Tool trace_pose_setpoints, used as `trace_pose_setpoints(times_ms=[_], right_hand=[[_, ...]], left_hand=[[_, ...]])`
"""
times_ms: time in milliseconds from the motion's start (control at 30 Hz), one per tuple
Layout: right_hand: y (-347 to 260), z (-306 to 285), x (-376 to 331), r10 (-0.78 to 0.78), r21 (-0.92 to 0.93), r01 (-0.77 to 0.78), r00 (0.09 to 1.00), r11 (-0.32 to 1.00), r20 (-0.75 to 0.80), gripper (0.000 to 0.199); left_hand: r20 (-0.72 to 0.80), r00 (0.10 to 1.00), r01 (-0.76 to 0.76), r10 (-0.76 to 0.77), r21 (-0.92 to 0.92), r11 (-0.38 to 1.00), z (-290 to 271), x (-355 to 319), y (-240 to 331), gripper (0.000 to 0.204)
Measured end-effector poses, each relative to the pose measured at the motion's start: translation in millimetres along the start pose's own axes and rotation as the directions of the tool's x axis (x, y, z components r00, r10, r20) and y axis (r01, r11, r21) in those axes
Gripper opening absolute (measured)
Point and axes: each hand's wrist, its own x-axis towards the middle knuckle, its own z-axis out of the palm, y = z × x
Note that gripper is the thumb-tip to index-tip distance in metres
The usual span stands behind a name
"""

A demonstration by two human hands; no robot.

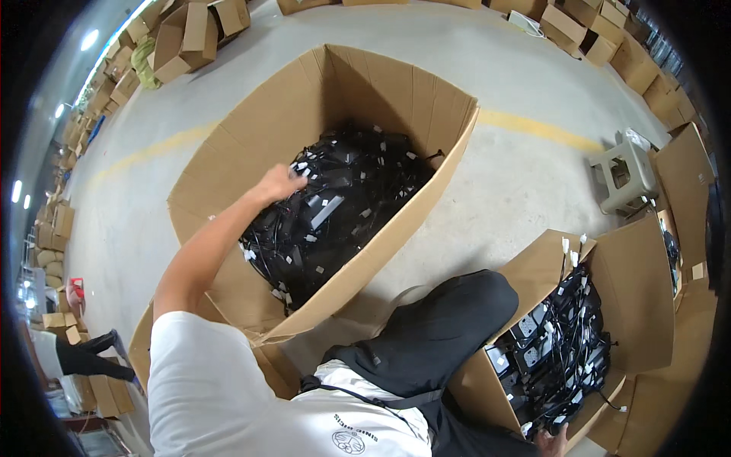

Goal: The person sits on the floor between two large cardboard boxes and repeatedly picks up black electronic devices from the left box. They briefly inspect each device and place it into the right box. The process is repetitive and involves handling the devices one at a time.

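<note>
Left hand (pixel 279 183) curled among tangled black cables with white tags (pixel 335 217) in large open cardboard box (pixel 228 152) — grasp unclear. Right hand (pixel 550 442) at smaller cardboard box (pixel 636 289) edge — grip indiscernible.

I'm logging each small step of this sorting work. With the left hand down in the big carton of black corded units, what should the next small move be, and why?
Probably close the left hand on one black unit at the top of the pile and lift it free of the cords. The hand rests on the heap in the big carton, and I cannot tell whether it grips anything yet. The right hand waits at the smaller carton, where units sit in rows.
</note>
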Motion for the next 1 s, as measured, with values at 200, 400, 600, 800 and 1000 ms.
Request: trace_pose_setpoints(times_ms=[200,400,600,800,1000], right_hand=[[12.5,-19.0,-33.1,-0.250,-0.570,0.110,0.953,0.814,-0.173,0.063],[18.1,-10.9,-22.9,-0.402,-0.652,0.305,0.915,0.694,0.000,0.041],[7.9,104.3,-57.9,-0.544,-0.537,0.590,0.796,0.602,0.266,0.035],[80.1,403.3,-194.8,-0.465,-0.337,0.833,0.531,0.439,0.708,0.039],[137.9,569.7,-225.8,-0.222,-0.021,0.782,0.203,0.622,0.954,0.067]], left_hand=[[-0.015,0.913,0.378,-0.408,0.409,0.831,106.5,0.8,-11.9,0.110],[-0.136,0.954,0.295,-0.266,0.292,0.910,110.9,18.2,-39.0,0.074],[0.260,0.959,0.156,0.112,-0.816,0.556,-17.0,-35.0,29.4,0.049],[0.183,0.882,0.065,0.435,-0.960,0.274,-51.1,-113.9,173.6,0.054],[0.012,0.831,-0.222,0.556,-0.910,0.351,-54.9,-149.6,230.0,0.058]])
